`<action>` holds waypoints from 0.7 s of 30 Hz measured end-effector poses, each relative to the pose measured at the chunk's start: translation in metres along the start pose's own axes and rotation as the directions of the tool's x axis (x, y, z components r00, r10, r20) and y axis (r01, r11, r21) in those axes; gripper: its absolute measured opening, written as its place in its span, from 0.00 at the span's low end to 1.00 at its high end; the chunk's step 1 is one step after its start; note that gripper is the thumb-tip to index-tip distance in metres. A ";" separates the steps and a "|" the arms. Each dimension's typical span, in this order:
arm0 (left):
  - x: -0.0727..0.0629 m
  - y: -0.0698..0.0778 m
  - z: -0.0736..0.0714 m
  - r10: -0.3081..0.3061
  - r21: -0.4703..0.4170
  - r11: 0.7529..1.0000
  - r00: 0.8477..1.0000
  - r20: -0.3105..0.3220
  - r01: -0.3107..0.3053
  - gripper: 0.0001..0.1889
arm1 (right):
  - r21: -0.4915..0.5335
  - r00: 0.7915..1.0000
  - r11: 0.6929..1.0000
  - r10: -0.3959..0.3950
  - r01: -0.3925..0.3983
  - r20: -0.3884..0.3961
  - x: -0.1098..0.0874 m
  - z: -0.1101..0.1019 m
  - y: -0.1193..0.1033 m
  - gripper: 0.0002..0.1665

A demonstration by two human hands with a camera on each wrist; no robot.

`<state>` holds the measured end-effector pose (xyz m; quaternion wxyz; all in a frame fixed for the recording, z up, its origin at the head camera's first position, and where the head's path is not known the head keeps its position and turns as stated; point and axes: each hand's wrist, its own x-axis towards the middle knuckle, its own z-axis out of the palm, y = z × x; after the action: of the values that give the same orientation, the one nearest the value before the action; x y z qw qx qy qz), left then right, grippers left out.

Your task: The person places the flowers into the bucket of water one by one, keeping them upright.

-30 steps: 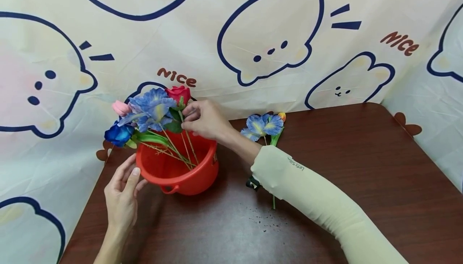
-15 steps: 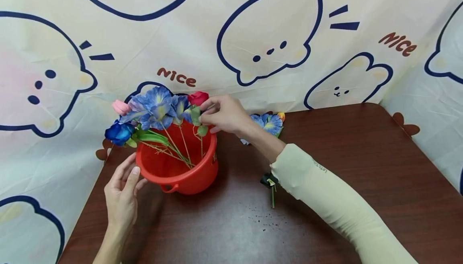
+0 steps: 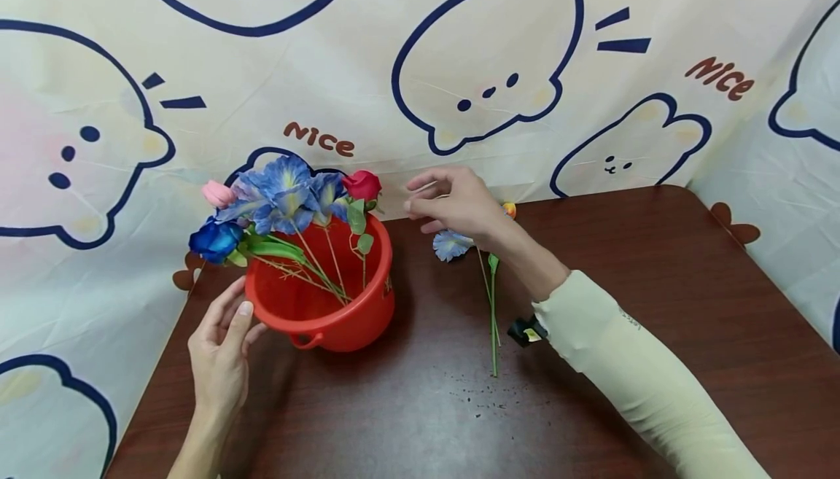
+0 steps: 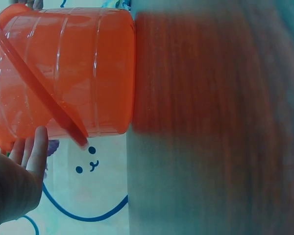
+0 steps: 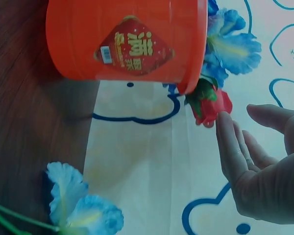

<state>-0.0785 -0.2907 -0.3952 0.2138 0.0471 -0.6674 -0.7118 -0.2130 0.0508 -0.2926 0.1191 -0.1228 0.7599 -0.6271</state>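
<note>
A red plastic bucket (image 3: 354,329) stands on the table at left of centre. Artificial flowers lean in it: a red rose (image 3: 363,184) at the right rim, blue irises (image 3: 282,195) in the middle, a pink tulip-like bloom (image 3: 218,193) and a dark blue flower (image 3: 216,240) at left. My left hand (image 3: 219,355) rests with fairly straight fingers (image 4: 38,152) against the bucket's left side. To the right of the rose, my right hand (image 3: 459,205) is in the air, fingers loosely bent, holding nothing. Under that forearm lies another blue iris (image 3: 453,245).
A green stem (image 3: 494,326) lies beside the iris, with an orange-yellow bloom (image 3: 510,209) behind the right hand. Small dark specks (image 3: 482,402) are scattered on the brown table (image 3: 630,275). A cartoon-printed cloth (image 3: 367,63) hangs behind it.
My right hand moved the red rose rightward to the bucket's right rim, let go of it and drew away to the right. The left hand has stayed at the bucket.
</note>
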 end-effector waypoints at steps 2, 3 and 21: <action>0.000 0.000 0.000 0.001 -0.001 1.000 1.000 0.001 -0.001 0.23 | 0.011 1.000 1.000 0.009 -0.009 -0.009 -0.003 -0.006 0.003 0.20; 0.000 0.000 0.000 0.002 -0.003 1.000 1.000 0.001 -0.001 0.23 | 0.014 1.000 1.000 0.016 -0.016 -0.014 -0.004 -0.009 0.005 0.20; 0.000 0.000 0.000 -0.005 -0.001 1.000 1.000 -0.002 0.005 0.23 | 0.094 0.991 0.993 0.086 -0.076 -0.104 -0.019 -0.050 0.044 0.25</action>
<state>-0.0790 -0.2906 -0.3951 0.2129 0.0494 -0.6668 -0.7125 -0.2135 0.1111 -0.3264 0.1088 -0.0526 0.7407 -0.6609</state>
